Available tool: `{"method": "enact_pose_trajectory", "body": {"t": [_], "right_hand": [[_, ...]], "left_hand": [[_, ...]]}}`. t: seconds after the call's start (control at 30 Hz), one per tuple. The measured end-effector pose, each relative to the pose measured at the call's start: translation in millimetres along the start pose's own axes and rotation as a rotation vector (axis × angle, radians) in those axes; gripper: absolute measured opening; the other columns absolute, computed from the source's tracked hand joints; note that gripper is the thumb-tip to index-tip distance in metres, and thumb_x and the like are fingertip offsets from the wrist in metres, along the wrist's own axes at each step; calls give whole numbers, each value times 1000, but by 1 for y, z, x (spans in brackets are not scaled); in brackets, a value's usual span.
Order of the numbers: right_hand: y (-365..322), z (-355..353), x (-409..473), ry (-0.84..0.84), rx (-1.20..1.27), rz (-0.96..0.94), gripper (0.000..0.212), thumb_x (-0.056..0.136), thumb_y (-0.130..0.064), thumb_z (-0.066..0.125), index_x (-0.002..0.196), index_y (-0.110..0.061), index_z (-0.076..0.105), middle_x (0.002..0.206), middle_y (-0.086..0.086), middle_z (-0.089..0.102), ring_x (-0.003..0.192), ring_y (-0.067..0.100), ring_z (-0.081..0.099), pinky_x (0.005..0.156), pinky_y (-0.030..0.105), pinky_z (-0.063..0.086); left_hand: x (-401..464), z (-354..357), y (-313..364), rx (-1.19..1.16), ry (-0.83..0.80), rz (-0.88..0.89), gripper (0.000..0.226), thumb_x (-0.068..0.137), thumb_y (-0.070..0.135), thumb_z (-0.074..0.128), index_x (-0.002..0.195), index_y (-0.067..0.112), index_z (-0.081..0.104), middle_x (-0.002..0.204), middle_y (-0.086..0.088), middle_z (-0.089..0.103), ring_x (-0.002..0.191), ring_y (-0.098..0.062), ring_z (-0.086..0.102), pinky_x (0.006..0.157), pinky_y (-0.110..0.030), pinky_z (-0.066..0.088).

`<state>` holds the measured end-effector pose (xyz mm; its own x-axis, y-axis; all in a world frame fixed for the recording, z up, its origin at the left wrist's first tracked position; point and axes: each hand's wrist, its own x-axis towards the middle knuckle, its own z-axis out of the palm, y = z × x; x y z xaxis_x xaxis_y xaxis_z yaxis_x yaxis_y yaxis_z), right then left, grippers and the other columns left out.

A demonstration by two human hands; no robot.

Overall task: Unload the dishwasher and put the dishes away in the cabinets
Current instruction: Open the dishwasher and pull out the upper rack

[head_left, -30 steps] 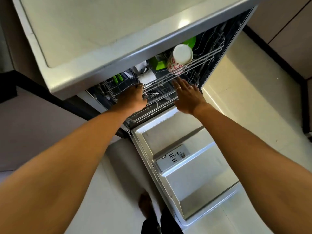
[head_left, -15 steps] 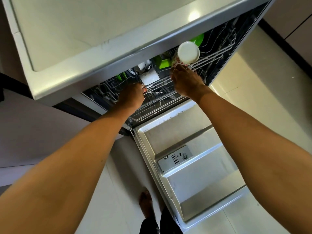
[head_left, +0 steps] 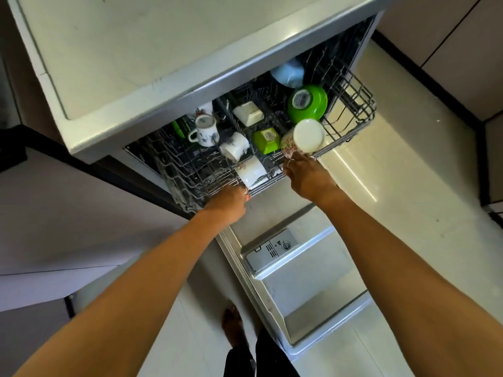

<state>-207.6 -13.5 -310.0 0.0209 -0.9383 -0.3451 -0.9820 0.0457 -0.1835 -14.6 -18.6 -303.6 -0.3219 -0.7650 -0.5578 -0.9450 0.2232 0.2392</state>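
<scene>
The upper dishwasher rack [head_left: 353,110] is pulled out over the open door [head_left: 307,284]. It holds upside-down dishes: a white cup with red print [head_left: 304,137], a round green bowl [head_left: 307,103], a small green square bowl [head_left: 266,140], white mugs [head_left: 205,130], a white square dish [head_left: 249,113] and a pale blue bowl [head_left: 288,73]. My left hand [head_left: 228,201] grips the rack's front wire. My right hand [head_left: 307,176] is at the front edge, its fingers curled on the red-printed cup's lower side.
The white countertop [head_left: 136,58] overhangs the back of the rack. Pale tiled floor [head_left: 408,164] lies to the right, with dark-edged cabinet fronts [head_left: 449,50] beyond it. My foot [head_left: 234,327] stands left of the door.
The rack has slid out from under the counter, revealing more dishes. My left hand came back with its front wire. My right hand stayed at the red-printed cup.
</scene>
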Motion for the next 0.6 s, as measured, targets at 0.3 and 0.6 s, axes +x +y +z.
{"method": "enact_pose_trajectory", "body": {"t": [0.3, 0.6], "right_hand": [[17, 0, -51, -78, 76, 35, 27, 90, -5, 44, 113, -9, 59, 121, 12, 51, 107, 35, 55, 87, 47, 52], [24, -6, -67, -100, 111, 73, 25, 88, -3, 47, 108, -7, 62, 117, 13, 54, 106, 34, 54, 85, 44, 52]], "left_hand": [[-25, 7, 33, 89, -236, 16, 40, 101, 30, 41, 131, 4, 47, 124, -16, 54, 104, -26, 56, 76, -31, 42], [-30, 1, 53, 196, -320, 88, 42, 99, 31, 45, 133, 6, 46, 128, -14, 54, 107, -26, 58, 75, -27, 40]]}}
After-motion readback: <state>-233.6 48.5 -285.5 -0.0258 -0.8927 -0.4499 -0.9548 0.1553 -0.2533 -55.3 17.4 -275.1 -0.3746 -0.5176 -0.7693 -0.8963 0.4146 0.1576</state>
